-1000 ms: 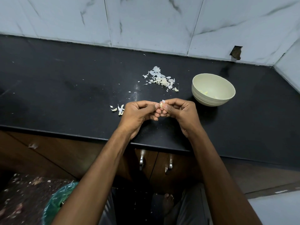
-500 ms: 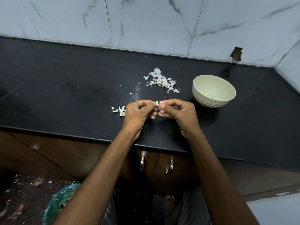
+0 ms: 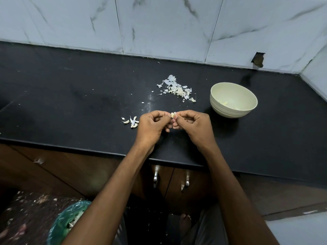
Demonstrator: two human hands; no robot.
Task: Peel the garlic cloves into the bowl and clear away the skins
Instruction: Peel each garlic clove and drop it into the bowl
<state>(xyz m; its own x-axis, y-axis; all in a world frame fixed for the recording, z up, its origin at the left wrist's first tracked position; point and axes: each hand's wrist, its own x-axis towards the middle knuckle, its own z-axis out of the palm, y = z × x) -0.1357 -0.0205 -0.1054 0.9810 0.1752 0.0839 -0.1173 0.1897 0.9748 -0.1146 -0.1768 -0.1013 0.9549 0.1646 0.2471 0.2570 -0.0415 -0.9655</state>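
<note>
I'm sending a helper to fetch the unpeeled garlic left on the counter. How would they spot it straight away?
On the black counter, look just left of the left hand, near the front edge. The cloves lie there in a tiny cluster, plump and curved, unlike the flat, flaky skins piled farther back beside the bowl.

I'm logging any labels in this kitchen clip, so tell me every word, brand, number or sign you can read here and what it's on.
None: no readable text shows anywhere in this view.
The bowl is plain, with no print or logo.
The wall tiles carry only grey veining, no lettering.
The countertop, the pile of skins and the green bin bag show no writing.
</note>
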